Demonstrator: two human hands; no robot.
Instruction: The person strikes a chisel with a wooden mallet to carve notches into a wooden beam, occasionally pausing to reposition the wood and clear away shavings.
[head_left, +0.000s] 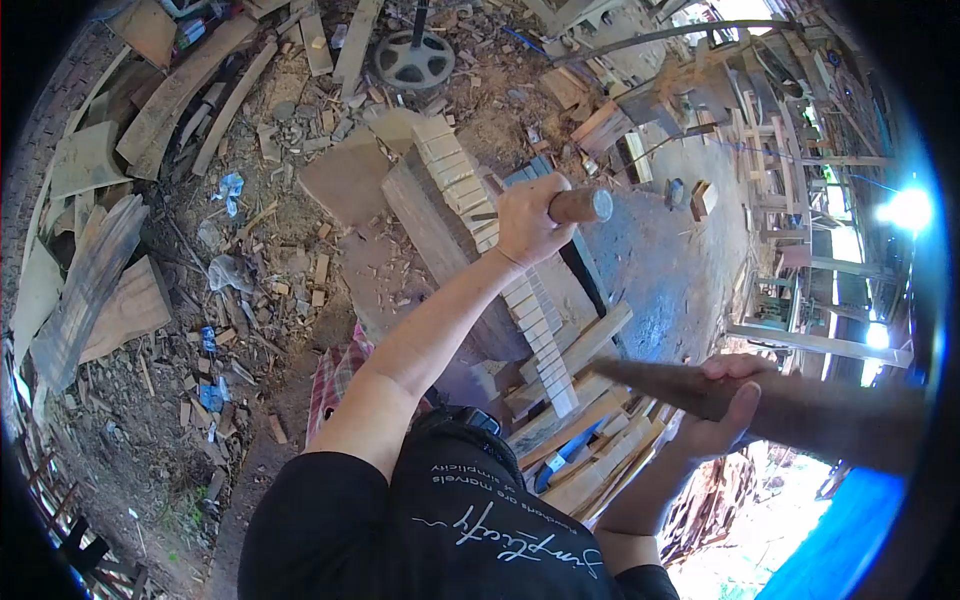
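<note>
My left hand (530, 222) is wrapped round the wooden handle (578, 206) of what looks like a chisel. The handle's round end points right, and a short dark piece of blade (484, 216) shows on the other side of the fist. Under this hand lies a long pale wooden strip (535, 325), marked by a row of evenly spaced cross lines or cuts. Raised at the lower right, my right hand (728, 412) grips a thick, dark wooden club (820, 415), somewhat blurred. The club is apart from the handle.
A thick plank (430, 225) runs beside the strip, near a flat board (345, 180). Stacked wood pieces (600, 460) sit by my body. A spoked wheel (413, 60) stands at the back. Chips, offcuts and plastic scraps (229, 190) litter the ground; curved planks (185, 90) lie left.
</note>
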